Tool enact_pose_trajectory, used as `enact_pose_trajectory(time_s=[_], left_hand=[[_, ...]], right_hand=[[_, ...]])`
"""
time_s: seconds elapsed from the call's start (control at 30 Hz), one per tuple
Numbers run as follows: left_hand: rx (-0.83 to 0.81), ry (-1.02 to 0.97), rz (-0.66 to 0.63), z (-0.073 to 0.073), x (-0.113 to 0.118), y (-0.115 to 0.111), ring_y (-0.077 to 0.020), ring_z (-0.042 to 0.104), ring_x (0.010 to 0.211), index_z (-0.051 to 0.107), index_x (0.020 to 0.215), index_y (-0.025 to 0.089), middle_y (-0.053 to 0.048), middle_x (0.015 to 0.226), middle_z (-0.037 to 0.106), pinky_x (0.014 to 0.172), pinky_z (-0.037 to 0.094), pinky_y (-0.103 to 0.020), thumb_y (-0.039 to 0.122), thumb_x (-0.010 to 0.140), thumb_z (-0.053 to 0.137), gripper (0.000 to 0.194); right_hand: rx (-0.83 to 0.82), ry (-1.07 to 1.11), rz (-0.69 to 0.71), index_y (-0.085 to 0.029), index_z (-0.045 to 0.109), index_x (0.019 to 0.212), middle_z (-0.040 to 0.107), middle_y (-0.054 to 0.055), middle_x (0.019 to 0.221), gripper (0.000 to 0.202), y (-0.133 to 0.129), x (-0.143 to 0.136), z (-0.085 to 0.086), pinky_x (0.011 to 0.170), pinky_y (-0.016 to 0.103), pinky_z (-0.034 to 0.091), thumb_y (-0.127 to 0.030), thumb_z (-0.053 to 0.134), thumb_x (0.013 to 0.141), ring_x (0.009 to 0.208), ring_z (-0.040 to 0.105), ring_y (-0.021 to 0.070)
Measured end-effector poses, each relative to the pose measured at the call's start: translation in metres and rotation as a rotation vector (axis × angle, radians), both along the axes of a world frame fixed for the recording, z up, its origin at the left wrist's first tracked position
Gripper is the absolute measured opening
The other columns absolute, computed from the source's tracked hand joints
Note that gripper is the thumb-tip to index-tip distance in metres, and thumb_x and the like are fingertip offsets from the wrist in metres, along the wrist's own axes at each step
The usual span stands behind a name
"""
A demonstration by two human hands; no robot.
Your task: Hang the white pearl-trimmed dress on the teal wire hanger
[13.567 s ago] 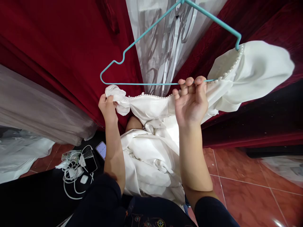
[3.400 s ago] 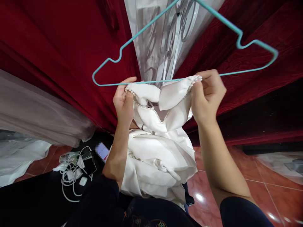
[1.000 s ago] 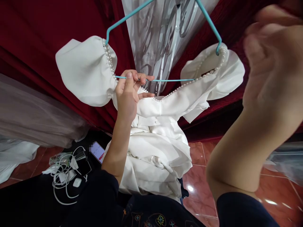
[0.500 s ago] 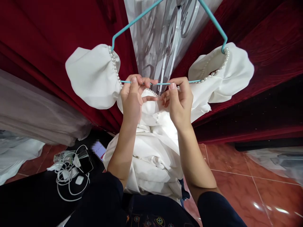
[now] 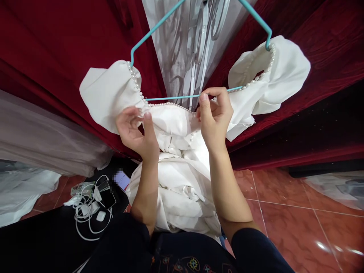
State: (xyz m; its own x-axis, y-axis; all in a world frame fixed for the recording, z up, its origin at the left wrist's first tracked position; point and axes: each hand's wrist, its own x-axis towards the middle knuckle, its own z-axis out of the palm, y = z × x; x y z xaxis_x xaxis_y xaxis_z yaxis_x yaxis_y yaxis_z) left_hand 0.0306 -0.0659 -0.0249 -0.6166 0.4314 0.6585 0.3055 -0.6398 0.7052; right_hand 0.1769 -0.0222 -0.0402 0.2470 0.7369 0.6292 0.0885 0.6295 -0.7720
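Observation:
A white dress with puffed sleeves and pearl beads along its neckline hangs on a light blue hanger. Thumb and bent fingers of my right hand pinch the hanger's thin lower bar, right of its middle. Lower down, my left hand is open, thumb and fingers apart, beside the left puffed sleeve. Its fingertips are slightly blurred, and whether they touch the cloth I cannot tell. The right puffed sleeve spreads beyond my right hand. The dress's lower part lies bunched close to my body.
Dark red curtains hang on both sides, with pale sheer cloth between them. At lower left, a black surface bears tangled white cables, a phone and a small white case. Reddish floor tiles show at right.
My left hand has let go of the hanger's bar and moved left and down to the sleeve's side. My right hand still pinches the bar. The hanger's right side has risen slightly.

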Motion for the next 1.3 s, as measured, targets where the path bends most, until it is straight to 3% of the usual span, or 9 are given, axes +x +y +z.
enact_pose_trajectory(time_s=[0.13, 0.23, 0.47, 0.67, 0.83, 0.97, 1.07, 1.17, 1.3], left_hand=[[-0.094, 0.203, 0.091, 0.012, -0.006, 0.024, -0.0267, 0.053, 0.133, 0.059, 0.126, 0.026, -0.007, 0.138, 0.054, 0.116, 0.046, -0.041, 0.016, 0.085, 0.077, 0.046], [-0.128, 0.228, 0.121, 0.019, -0.012, 0.045, -0.0284, 0.048, 0.143, 0.059, 0.125, 0.023, -0.007, 0.137, 0.055, 0.128, 0.033, -0.046, 0.008, 0.085, 0.067, 0.044], [-0.030, 0.180, 0.029, 0.044, -0.054, 0.050, -0.0160, 0.064, 0.107, 0.065, 0.097, 0.019, 0.000, 0.098, 0.063, 0.108, 0.051, -0.029, -0.009, 0.093, 0.048, 0.033], [-0.105, 0.116, 0.158, 0.076, -0.093, 0.061, -0.0103, 0.063, 0.099, 0.064, 0.088, 0.017, 0.005, 0.091, 0.065, 0.100, 0.055, -0.020, -0.019, 0.094, 0.045, 0.042], [-0.097, -0.021, 0.035, 0.068, -0.103, 0.091, -0.0044, 0.064, 0.094, 0.063, 0.092, 0.016, 0.008, 0.089, 0.067, 0.095, 0.058, -0.021, -0.024, 0.093, 0.033, 0.050], [-0.199, 0.255, -0.107, 0.059, -0.107, 0.104, -0.0051, 0.065, 0.098, 0.070, 0.098, 0.019, 0.014, 0.088, 0.070, 0.103, 0.058, -0.024, -0.017, 0.097, 0.045, 0.044], [-0.250, 0.329, -0.127, 0.055, -0.113, 0.111, -0.0076, 0.063, 0.081, 0.074, 0.090, 0.016, 0.009, 0.076, 0.067, 0.081, 0.057, -0.023, -0.013, 0.095, 0.052, 0.037], [-0.342, 0.235, -0.102, 0.050, -0.120, 0.119, -0.0063, 0.047, 0.057, 0.064, 0.067, 0.013, 0.006, 0.056, 0.046, 0.053, 0.041, -0.023, -0.013, 0.092, 0.049, 0.039], [-0.470, 0.144, -0.020, 0.037, -0.129, 0.124, -0.0040, 0.037, 0.044, 0.057, 0.063, 0.014, 0.009, 0.050, 0.039, 0.042, 0.030, -0.021, -0.013, 0.090, 0.045, 0.040]], right_hand=[[-0.007, -0.003, -0.015, -0.025, 0.056, 0.098, 0.047, -0.003, 0.083, 0.034, 0.000, -0.003, 0.000, 0.054, 0.024, 0.034, -0.058, 0.061, 0.103, 0.059, 0.044, 0.0059], [-0.014, 0.007, -0.030, -0.024, 0.056, 0.096, 0.047, -0.003, 0.081, 0.036, 0.000, -0.007, 0.002, 0.053, 0.025, 0.030, -0.059, 0.063, 0.101, 0.058, 0.040, 0.0056], [-0.018, -0.038, -0.070, -0.022, 0.055, 0.086, 0.039, -0.005, 0.069, 0.036, 0.007, -0.002, 0.012, 0.053, 0.025, 0.027, -0.053, 0.069, 0.099, 0.056, 0.033, 0.0062], [-0.041, -0.020, -0.055, -0.022, 0.060, 0.083, 0.051, -0.002, 0.072, 0.036, 0.005, -0.004, 0.018, 0.053, 0.026, 0.032, -0.052, 0.077, 0.093, 0.058, 0.040, 0.0072], [-0.043, -0.015, -0.075, -0.023, 0.059, 0.082, 0.058, -0.001, 0.077, 0.037, 0.011, -0.002, 0.016, 0.056, 0.027, 0.038, -0.052, 0.078, 0.092, 0.060, 0.045, 0.0083], [-0.028, -0.043, -0.100, -0.022, 0.056, 0.080, 0.059, 0.000, 0.079, 0.040, 0.014, 0.011, 0.018, 0.057, 0.028, 0.040, -0.052, 0.079, 0.091, 0.062, 0.050, 0.0091], [-0.038, -0.071, -0.106, -0.022, 0.054, 0.079, 0.060, -0.001, 0.077, 0.041, 0.012, 0.018, 0.021, 0.056, 0.027, 0.039, -0.051, 0.080, 0.090, 0.060, 0.050, 0.0085], [-0.065, -0.090, -0.126, -0.022, 0.052, 0.079, 0.062, -0.001, 0.078, 0.040, 0.010, 0.018, 0.024, 0.056, 0.027, 0.039, -0.048, 0.080, 0.090, 0.060, 0.050, 0.0083], [-0.070, -0.108, -0.136, -0.022, 0.052, 0.079, 0.062, -0.001, 0.080, 0.036, 0.010, 0.015, 0.023, 0.056, 0.027, 0.040, -0.044, 0.078, 0.093, 0.059, 0.051, 0.0085]])
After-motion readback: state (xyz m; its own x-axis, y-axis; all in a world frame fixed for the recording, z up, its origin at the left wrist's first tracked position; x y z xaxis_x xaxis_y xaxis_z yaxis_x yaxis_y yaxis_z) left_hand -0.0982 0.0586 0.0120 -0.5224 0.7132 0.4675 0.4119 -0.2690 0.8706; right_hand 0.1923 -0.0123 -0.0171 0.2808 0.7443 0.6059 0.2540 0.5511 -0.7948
